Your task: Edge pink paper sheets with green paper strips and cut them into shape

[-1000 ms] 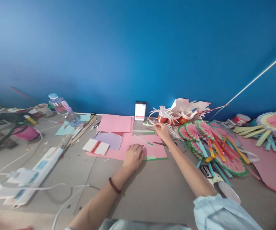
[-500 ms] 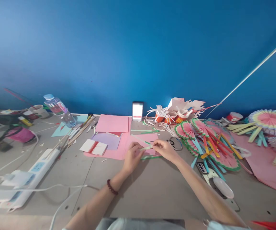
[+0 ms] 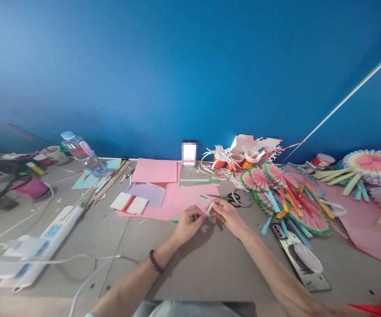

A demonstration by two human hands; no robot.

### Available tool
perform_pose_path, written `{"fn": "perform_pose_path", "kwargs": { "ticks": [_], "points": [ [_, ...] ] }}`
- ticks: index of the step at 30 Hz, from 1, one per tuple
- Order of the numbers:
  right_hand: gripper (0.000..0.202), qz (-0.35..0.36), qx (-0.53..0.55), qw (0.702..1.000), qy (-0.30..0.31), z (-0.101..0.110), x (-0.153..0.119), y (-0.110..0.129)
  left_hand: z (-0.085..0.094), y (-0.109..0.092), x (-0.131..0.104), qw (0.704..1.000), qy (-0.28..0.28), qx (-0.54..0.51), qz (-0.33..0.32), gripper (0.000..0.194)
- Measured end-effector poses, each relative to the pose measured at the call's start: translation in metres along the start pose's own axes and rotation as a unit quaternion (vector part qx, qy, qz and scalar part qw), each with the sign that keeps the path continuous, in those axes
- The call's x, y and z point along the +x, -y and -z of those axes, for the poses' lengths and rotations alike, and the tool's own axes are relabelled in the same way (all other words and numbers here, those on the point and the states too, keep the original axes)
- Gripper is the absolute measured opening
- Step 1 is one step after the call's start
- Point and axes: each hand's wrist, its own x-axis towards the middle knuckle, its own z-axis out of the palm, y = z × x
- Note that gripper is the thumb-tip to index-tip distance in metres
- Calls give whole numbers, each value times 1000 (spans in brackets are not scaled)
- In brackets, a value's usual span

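A narrow pale green paper strip [image 3: 209, 208] stands up between my two hands, close to the front edge of the pink paper [image 3: 190, 196]. My left hand [image 3: 190, 223] pinches its lower end between thumb and fingers. From the other side, the fingers of my right hand [image 3: 227, 215] close on the same strip. Black-handled scissors [image 3: 234, 200] lie just behind my right hand, blades pointing left. More green strips [image 3: 199, 180] rest farther back on the table. My fingertips partly cover the strip's ends.
On the right lie pleated paper fans [image 3: 286, 193] and a phone [image 3: 304, 259]. Paper cups [image 3: 250, 159] with white strips stand against the wall. To the left are a card wound with red thread [image 3: 129, 203], wooden sticks [image 3: 111, 180], a tilted bottle [image 3: 83, 152] and a power strip [image 3: 49, 242].
Both hands have drawn nearer to me and closer together. The strip, flatter before, now points upward. The scissors behind my right hand show more fully.
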Motion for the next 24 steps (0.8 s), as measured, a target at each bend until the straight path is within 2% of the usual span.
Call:
{"fn": "perform_pose_path", "kwargs": {
  "ticks": [9, 14, 17, 20, 24],
  "points": [
    [29, -3, 14, 999, -31, -1, 0, -6, -3, 2, -1, 1000, 1, 12, -13, 22],
    [32, 10, 35, 997, -73, 1, 1, -3, -3, 0, -2, 993, 25, 107, -45, 19],
    [33, 29, 54, 993, -96, 7, 3, -1, -3, 2, -4, 973, 46, 209, -83, 16],
    [35, 43, 68, 990, -119, 14, 6, 0, -3, 6, -6, 939, 68, 312, -126, 20],
    [37, 55, 57, 987, -141, 24, 9, 2, -2, 8, -7, 901, 97, 390, -162, 22]
  ]
}}
